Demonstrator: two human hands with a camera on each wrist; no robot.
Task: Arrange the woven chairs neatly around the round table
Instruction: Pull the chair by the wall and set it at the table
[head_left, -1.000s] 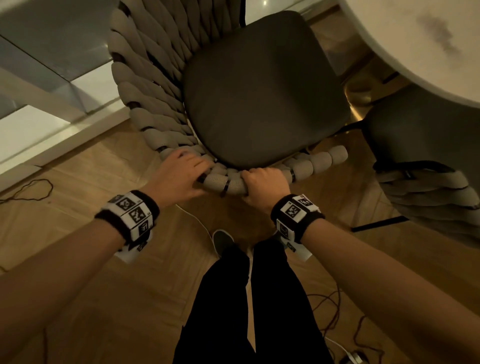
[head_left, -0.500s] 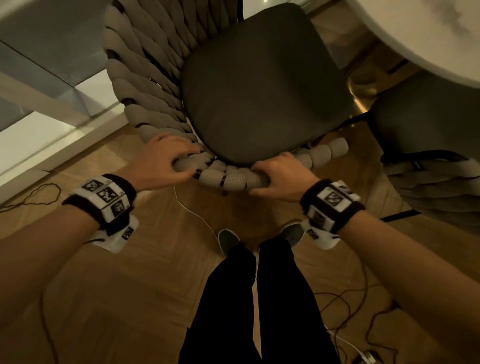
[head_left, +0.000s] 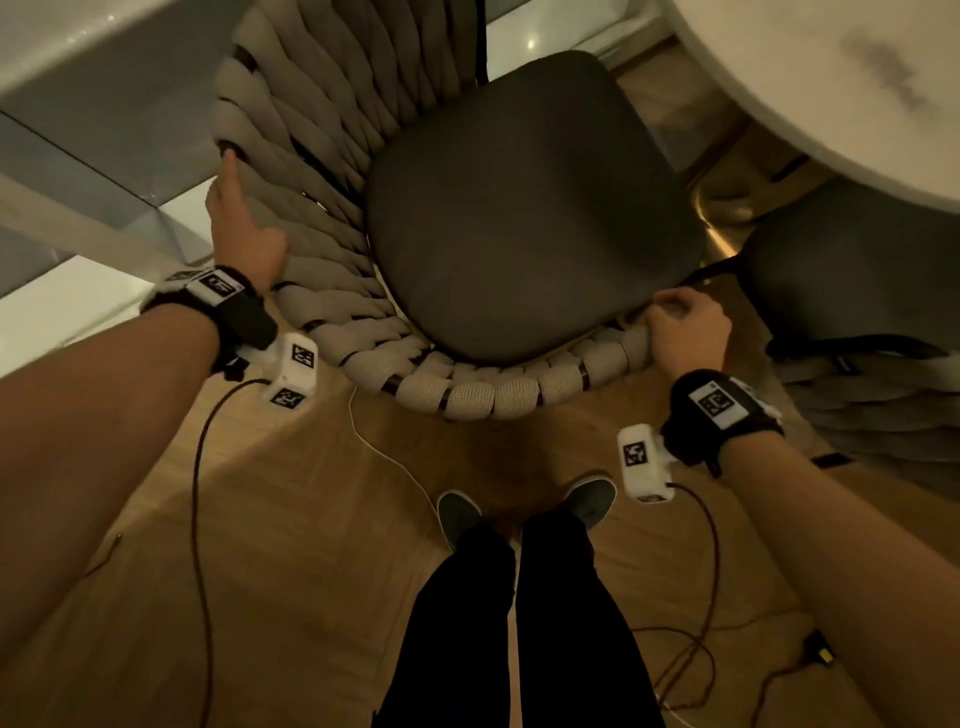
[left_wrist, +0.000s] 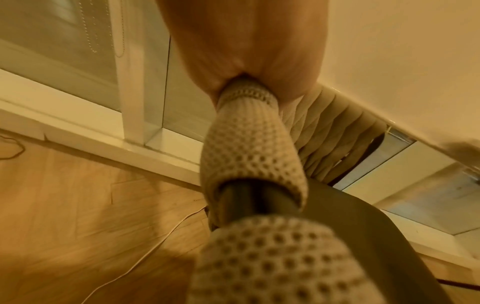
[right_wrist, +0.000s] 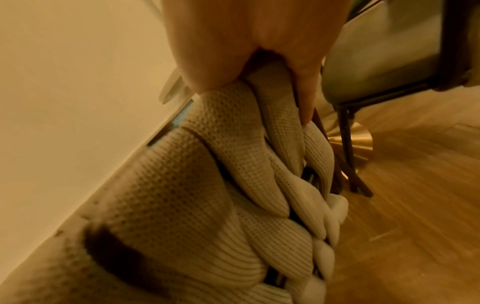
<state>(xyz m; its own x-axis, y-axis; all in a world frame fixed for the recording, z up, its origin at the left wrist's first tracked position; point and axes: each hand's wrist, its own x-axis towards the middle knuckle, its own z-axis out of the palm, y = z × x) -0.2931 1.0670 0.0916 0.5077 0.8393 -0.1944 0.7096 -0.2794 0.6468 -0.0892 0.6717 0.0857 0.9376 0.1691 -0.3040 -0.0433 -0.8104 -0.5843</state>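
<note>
A woven chair (head_left: 524, 208) with a dark seat cushion and thick beige rope weave stands just in front of me. My left hand (head_left: 239, 218) grips the woven rim on the chair's left side; in the left wrist view the palm (left_wrist: 249, 45) wraps a rope-covered tube (left_wrist: 249, 152). My right hand (head_left: 685, 332) grips the right end of the rim, its fingers (right_wrist: 306, 86) curled round the woven rope (right_wrist: 233, 164). The round white table (head_left: 841, 88) is at the upper right. A second woven chair (head_left: 862, 338) sits partly under it at the right.
A white window frame and sill (head_left: 78, 171) run along the left, close behind the chair's back. The table's brass base (head_left: 722, 218) shows between the two chairs. Cables (head_left: 696, 639) trail over the wooden floor near my feet (head_left: 587, 499).
Both hands slid apart along the rim: the left up the chair's left side, the right out to the rim's right end. The chair has turned and now looks nearer to me.
</note>
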